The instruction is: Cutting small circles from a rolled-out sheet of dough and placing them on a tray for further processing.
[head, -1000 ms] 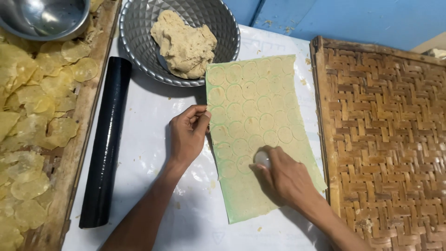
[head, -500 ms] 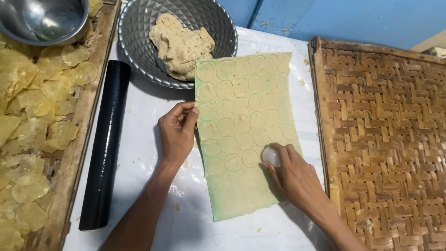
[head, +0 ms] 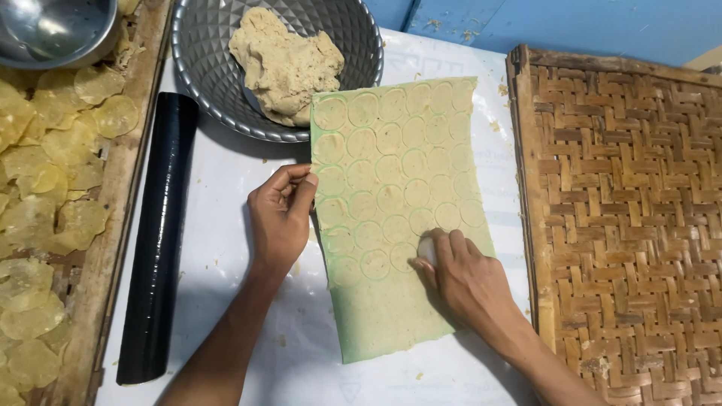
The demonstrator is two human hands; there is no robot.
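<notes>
White tabletop [head: 226, 195], circle-stamped dough sheet [head: 398, 195]

Left hand [head: 280, 218] lies palm down, fingers curled, thumb tucked. Right hand [head: 462, 280] is closed over something small, knuckles up, forearms angled inward.

black roller [head: 156, 240], dough bowl [head: 218, 83], woven tray [head: 632, 218], translucent discs [head: 45, 188]

Over the last second the right hand [head: 470, 282], pressing a small round cutter [head: 426, 249], has shifted toward the dough sheet's [head: 398, 210] right edge and then back to the rows' near end. More stamped circles now mark the sheet. The left hand [head: 282, 218] has kept to the sheet's left edge, sliding slightly farther up it.
</notes>
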